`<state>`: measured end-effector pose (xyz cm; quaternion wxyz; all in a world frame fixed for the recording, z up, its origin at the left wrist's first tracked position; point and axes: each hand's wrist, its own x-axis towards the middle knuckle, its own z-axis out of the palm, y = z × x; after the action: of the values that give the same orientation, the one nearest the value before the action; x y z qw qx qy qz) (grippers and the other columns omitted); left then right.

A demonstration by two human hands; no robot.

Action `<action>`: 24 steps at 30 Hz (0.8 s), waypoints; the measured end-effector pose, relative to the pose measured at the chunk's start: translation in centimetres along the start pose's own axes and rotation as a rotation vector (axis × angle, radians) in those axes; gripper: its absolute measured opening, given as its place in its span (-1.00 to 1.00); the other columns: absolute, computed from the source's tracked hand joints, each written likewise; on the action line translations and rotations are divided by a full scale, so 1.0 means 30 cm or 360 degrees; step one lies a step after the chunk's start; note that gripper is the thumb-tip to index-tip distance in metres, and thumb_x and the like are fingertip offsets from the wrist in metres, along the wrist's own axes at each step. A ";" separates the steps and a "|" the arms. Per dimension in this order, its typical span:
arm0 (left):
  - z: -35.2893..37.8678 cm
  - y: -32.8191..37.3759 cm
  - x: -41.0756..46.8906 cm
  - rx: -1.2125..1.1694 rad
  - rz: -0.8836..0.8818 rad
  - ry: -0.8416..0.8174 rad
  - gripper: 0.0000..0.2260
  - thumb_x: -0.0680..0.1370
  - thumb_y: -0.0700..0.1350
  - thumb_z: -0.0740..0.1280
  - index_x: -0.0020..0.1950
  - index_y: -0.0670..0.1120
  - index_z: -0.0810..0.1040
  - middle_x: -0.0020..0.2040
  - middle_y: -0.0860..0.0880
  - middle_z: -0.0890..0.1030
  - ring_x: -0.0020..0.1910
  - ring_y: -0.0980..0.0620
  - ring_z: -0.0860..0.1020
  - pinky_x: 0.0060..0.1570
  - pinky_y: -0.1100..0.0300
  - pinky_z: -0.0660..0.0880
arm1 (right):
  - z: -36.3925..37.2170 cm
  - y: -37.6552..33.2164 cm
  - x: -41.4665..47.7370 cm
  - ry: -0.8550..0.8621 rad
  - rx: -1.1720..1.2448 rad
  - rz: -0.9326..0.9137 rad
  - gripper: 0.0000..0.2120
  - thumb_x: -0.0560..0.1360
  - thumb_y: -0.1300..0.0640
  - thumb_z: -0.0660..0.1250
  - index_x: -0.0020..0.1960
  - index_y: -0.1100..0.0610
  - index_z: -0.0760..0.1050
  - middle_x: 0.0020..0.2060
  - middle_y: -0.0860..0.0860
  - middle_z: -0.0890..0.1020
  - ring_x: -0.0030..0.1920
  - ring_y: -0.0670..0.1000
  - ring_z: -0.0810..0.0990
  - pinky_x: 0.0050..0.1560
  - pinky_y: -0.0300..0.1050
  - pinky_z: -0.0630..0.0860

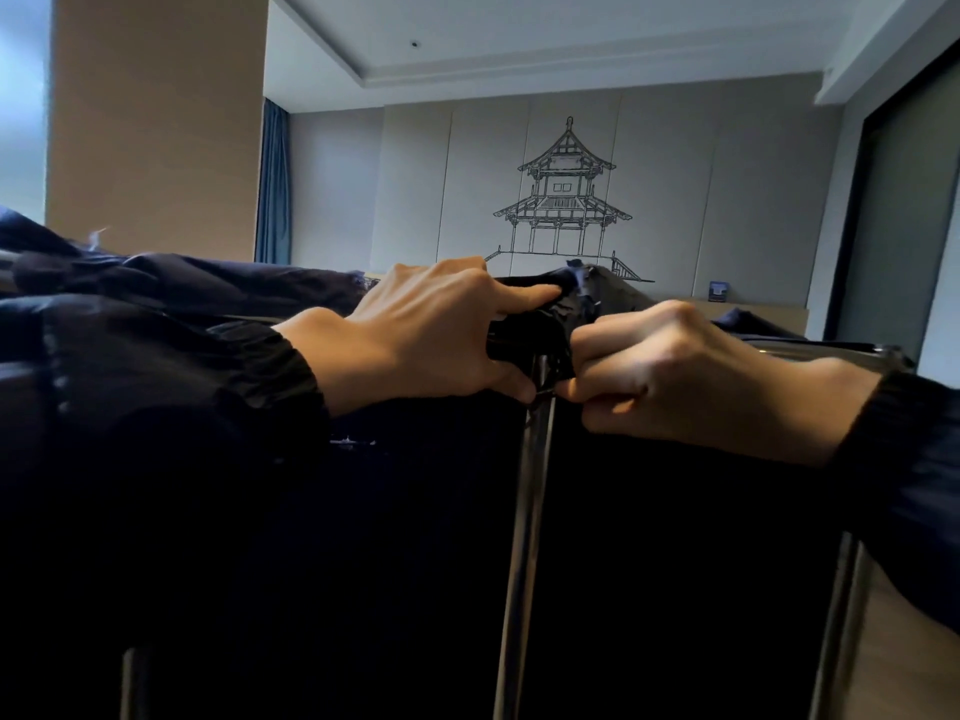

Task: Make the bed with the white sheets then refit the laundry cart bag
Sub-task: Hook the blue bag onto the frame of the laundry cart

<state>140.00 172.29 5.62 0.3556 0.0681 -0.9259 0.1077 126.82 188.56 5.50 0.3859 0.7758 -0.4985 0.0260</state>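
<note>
At cart post (pixel 524 511) | left hand (pixel 431 330), right hand (pixel 675 366) pinch bag (pixel 550 324) corner | contents: cannot tell

Both forearms converge at centre, dark sleeves (pixel 208 387) cuffed at the wrists. The left hand (pixel 441 335) is back-up, index finger extended, thumb underneath, pinching the bag fabric (pixel 540 330). The right hand (pixel 675 366) is knuckles-up, fingers curled tight round the same fabric. The hands are nearly touching.

laundry cart bag (pixel 415 537): plain, very dark navy, near black | cart frame post (pixel 524 511): shiny silver | jacket sleeve (pixel 156 407): dark navy | curtain (pixel 274 184): mid blue | wall panels (pixel 753 200): pale grey-beige | pagoda drawing (pixel 563 200): thin black lines | column (pixel 156 122): tan | ceiling (pixel 519 33): white | small card (pixel 718 291): blue
</note>
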 end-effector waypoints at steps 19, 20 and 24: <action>0.015 -0.015 -0.003 0.0017 -0.0023 0.0022 -0.24 0.28 0.41 0.34 0.41 0.46 0.07 -0.10 0.13 0.35 -0.12 0.10 0.37 -0.16 0.14 0.23 | 0.040 -0.042 -0.119 0.0488 -0.0360 0.0110 -0.81 0.55 0.25 0.29 -0.10 0.34 0.62 -0.04 0.24 0.60 -0.31 0.17 0.57 -0.26 0.02 0.54; 0.017 -0.013 -0.005 0.0031 -0.0026 0.0017 -0.21 0.26 0.42 0.35 0.41 0.46 0.07 -0.10 0.13 0.35 -0.11 0.08 0.40 -0.16 0.13 0.24 | 0.040 -0.040 -0.128 0.0468 -0.0392 0.0089 -0.80 0.56 0.25 0.27 -0.08 0.33 0.62 0.03 0.24 0.62 -0.28 0.19 0.59 -0.25 0.06 0.55; 0.016 -0.003 -0.010 0.0114 -0.0012 -0.0016 -0.12 0.18 0.46 0.33 0.44 0.42 0.04 -0.07 0.10 0.37 -0.04 0.01 0.48 -0.15 0.12 0.30 | 0.056 -0.039 -0.116 0.0418 -0.0400 0.0017 -0.85 0.52 0.29 0.29 -0.09 0.33 0.62 0.14 0.21 0.61 -0.27 0.20 0.59 -0.20 0.05 0.54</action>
<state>139.93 172.10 5.10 0.3485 0.0848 -0.9230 0.1392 125.42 190.37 2.18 0.5413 0.7089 -0.4472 0.0666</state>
